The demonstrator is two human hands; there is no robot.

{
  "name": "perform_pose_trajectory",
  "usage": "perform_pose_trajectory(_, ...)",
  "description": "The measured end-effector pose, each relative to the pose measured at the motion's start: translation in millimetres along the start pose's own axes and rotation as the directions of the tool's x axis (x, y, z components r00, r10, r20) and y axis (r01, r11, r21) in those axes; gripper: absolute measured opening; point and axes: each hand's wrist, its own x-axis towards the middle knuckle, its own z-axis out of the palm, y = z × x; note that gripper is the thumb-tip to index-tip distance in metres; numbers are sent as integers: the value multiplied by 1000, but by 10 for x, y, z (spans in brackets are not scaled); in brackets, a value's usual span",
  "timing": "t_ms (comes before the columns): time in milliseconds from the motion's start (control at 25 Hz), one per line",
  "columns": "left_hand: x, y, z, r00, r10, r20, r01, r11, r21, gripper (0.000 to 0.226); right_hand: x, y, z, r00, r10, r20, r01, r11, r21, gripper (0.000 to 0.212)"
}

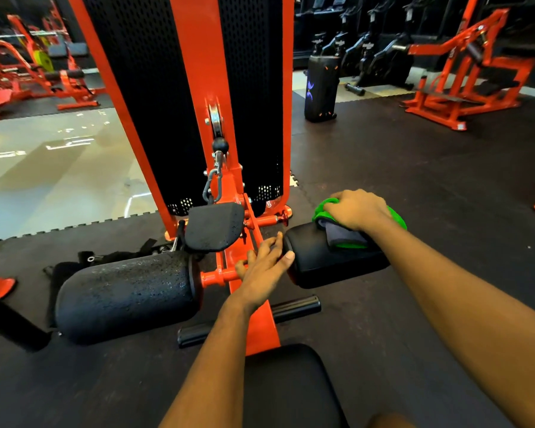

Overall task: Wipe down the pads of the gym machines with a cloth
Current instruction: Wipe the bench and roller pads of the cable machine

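The cloth (342, 234) is soft, light and limp. It lies bunched on top of the right roller pad (331, 267), under the right grip (357, 208), whose fingers curl round it. Hold it bunched in the palm. The pad looks firm and may rotate; the left grip (264, 264), fingers straight, touches its inner end.

Green-grey cloth (343, 237) bunched atop smooth black right roller pad (331, 267); left roller pad (127, 295) droplet-speckled, horizontal.

Green cloth (340, 236) on right roller pad (334, 265)
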Motion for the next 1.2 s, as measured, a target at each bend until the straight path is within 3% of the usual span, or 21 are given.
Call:
perform_pose_trajectory(40,-7,12,7,1000,-11,-6,11,1000,1,57,-121,81,82,989,-76,-124,76,997,3,39)
perform_pose_trajectory(120,-9,23,16,1000,-17,-12,18,999,29,60,-446,247,281,895,-207,-395,239,970,33,38)
perform_pose_trajectory(200,-1,22,-1,1000,-1,11,0,996,84,68,-668,381,471,805,-243,-542,343,935,89,38)
perform_pose_trajectory(240,0,13,-8,999,13,29,-16,995,102,74,-724,430,548,793,-241,-559,351,931,97,40)
perform_pose_trajectory(360,-26,-1,-29,998,55,41,-59,992,110,87,-782,444,654,810,-175,-560,289,950,121,43)
perform_pose_trajectory(440,-23,-6,-27,997,68,34,-72,989,127,86,-695,242,587,830,-75,-553,160,981,107,43)
perform_pose_trajectory(520,-33,5,-30,998,61,30,-65,987,145,83,-537,-126,474,892,-72,-446,75,997,-10,43)
perform_pose_trajectory(640,-42,-2,-45,997,80,24,-83,985,153,78,-446,-541,422,929,-216,-299,186,974,-128,41)
perform_pose_trajectory(800,-55,27,-35,996,92,6,-92,986,137,73,-892,-164,654,833,-375,-407,376,923,-82,44)
perform_pose_trajectory(880,-52,20,-46,996,87,-2,-86,991,106,74,-999,144,672,816,-390,-428,403,913,-63,48)
perform_pose_trajectory(1000,-34,-25,-20,995,96,-3,-95,991,96,77,-669,281,456,879,-214,-425,210,976,-58,44)
perform_pose_trajectory(1120,-36,-40,-23,994,109,6,-109,989,97,83,-252,-31,134,979,64,-194,-63,998,13,39)
perform_pose_trajectory(1200,-39,-30,-16,993,120,7,-120,987,103,81,-137,-278,103,996,33,-88,-36,999,-26,42)
